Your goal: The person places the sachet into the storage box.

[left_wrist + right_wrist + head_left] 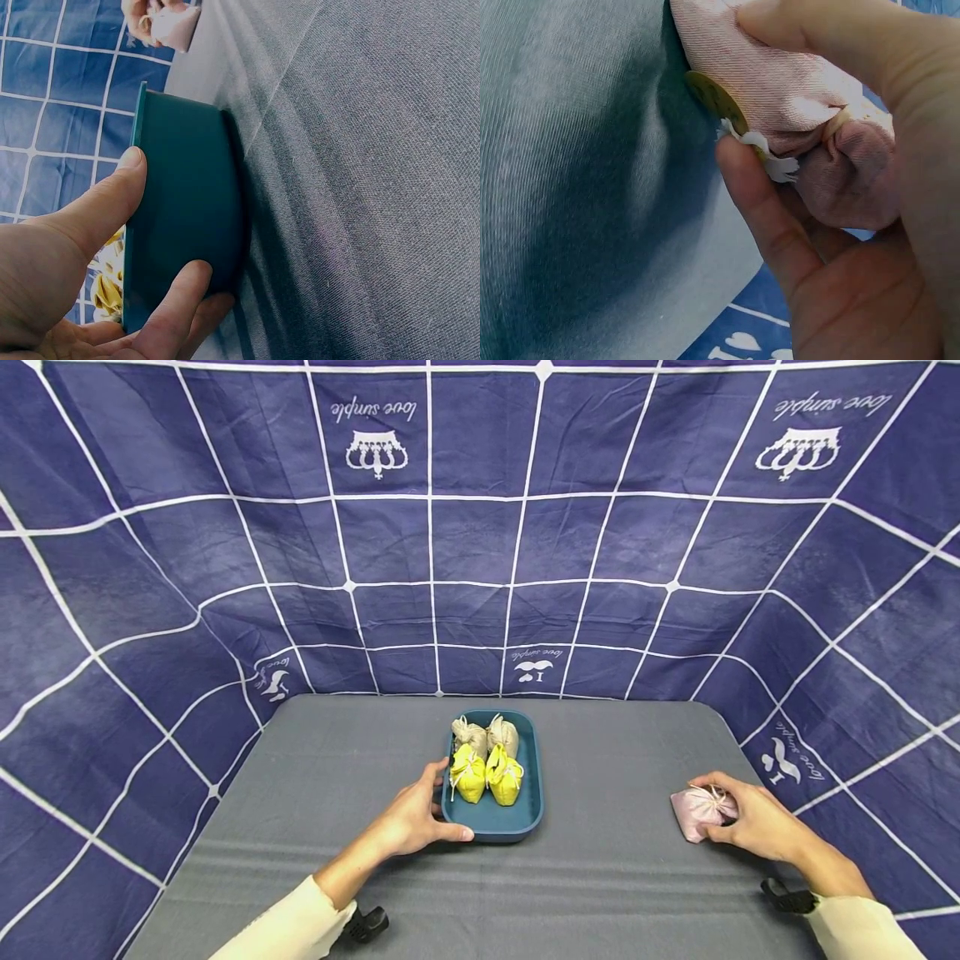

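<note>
A blue-green plastic tray (532, 764) stands on the grey cloth, holding two beige drawstring pouches (504, 737) at its far end and two yellow ones (504, 779) in front of them. My left hand (416, 812) grips its near left corner; the left wrist view shows the thumb at the rim and fingertips against the outer wall (187, 180). Far to the right, my right hand (742, 822) holds a pink drawstring pouch (692, 814) between thumb and fingers. In the right wrist view a round yellowish tag (714, 96) and white string ends show by the fingertip.
Grey cloth (600, 877) covers the table, with wrinkles near the front. Navy cloth with white grid lines (480, 543) hangs at the back and both sides. Black straps (787, 897) sit at both wrists.
</note>
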Demonstrator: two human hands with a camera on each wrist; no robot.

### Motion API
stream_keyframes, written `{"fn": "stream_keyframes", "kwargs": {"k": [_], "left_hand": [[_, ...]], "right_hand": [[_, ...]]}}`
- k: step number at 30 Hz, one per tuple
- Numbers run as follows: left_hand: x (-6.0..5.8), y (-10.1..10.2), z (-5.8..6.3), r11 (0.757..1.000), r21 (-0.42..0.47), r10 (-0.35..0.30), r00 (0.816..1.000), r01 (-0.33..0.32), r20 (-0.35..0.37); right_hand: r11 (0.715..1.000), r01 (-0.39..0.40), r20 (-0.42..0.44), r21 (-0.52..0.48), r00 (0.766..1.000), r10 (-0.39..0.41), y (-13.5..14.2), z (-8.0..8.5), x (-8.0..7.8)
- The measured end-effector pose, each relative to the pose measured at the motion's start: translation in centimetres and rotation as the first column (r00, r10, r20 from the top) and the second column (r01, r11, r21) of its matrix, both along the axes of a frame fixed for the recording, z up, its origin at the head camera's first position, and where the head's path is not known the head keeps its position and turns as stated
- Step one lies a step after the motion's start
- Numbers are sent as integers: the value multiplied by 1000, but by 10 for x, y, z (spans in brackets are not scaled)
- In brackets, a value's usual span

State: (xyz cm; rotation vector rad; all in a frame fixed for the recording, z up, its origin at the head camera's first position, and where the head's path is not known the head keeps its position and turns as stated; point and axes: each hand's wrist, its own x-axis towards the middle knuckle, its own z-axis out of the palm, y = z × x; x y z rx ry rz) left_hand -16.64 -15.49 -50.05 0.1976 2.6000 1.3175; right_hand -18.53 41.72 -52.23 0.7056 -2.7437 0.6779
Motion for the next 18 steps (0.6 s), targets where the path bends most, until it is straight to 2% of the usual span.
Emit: {"fn": "stream_keyframes", "kwargs": {"k": [10,14,18], "left_hand": [[2,0,3,1000,11,-5,1000,5,-4],[3,0,2,1000,12,-3,1000,3,-4],[2,0,1,1000,9,1,1000,-1,1]], "right_hand": [[994,90,-14,54,996,-89,-16,7,-3],[997,48,-20,56,999,-47,-20,9,-4],[1000,-29,44,-5,999,29,-22,9,-5]]}}
